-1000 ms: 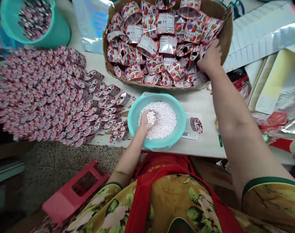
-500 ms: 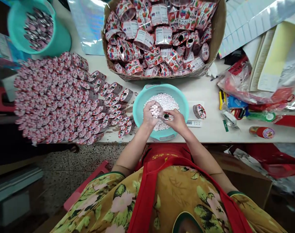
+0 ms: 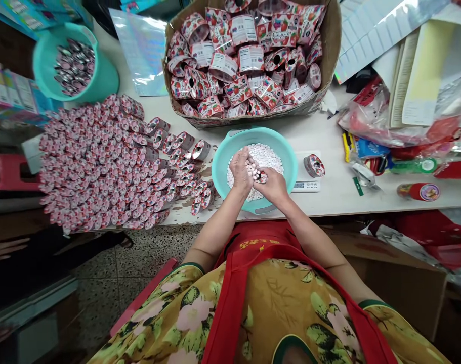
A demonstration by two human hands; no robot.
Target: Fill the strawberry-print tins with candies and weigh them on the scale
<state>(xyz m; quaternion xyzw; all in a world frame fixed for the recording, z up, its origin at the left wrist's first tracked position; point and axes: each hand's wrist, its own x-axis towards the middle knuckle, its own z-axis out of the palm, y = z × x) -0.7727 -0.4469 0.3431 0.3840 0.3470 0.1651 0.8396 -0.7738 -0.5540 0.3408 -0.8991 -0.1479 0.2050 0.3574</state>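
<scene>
My left hand is cupped around a heap of small pale pink candies and tilted toward my right hand. My right hand grips a small printed container, its dark opening right beside the candies. Both hands are over a turquoise basin with many loose candies inside. A scale with buttons shows by the basin's right edge. One similar container with a round hole lies to the right.
Behind the basin a cardboard box holds many strawberry-printed containers. Rows of containers cover the left of the table. A turquoise bucket holds shiny pieces. Plastic bags and a red jar lie right. Another person's hand shows far left.
My left hand has turned from palm-up to tilted, bringing its candies against the opening of the container in my right hand. The whole view has shifted slightly.
</scene>
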